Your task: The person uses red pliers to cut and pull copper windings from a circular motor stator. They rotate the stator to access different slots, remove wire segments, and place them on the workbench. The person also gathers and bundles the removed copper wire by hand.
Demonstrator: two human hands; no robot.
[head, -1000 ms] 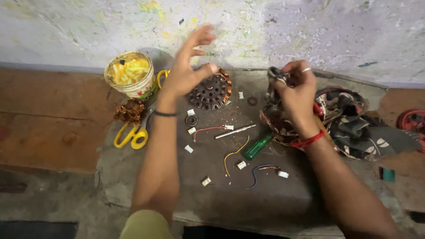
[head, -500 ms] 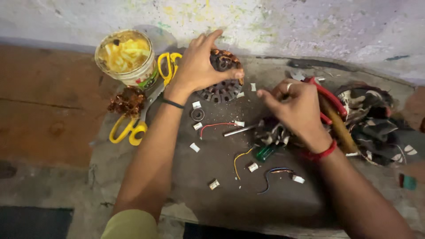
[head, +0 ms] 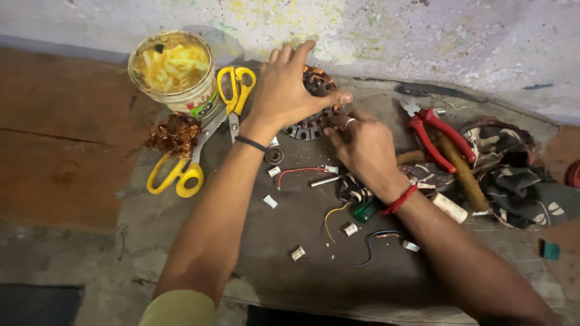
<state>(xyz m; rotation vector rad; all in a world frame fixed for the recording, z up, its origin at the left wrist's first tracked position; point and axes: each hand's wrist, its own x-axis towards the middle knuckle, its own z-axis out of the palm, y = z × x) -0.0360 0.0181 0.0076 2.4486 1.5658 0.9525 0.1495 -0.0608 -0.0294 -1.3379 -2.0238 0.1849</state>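
**Both hands on the motor stator**

The left hand [head: 284, 90] lies over the round, dark metal motor stator with copper-coloured windings [head: 314, 111] at the upper centre of the frame, fingers curled around its top and thumb pressing its right edge. The right hand [head: 362, 148] meets it from below, fingers bent against the lower rim; whether they pinch anything I cannot tell. To work well here, the upper hand should keep the stator flat on the grey surface [head: 254, 241]. Yellow-handled scissors [head: 235, 90] lie just left, red-handled pliers [head: 432, 133] to the right.
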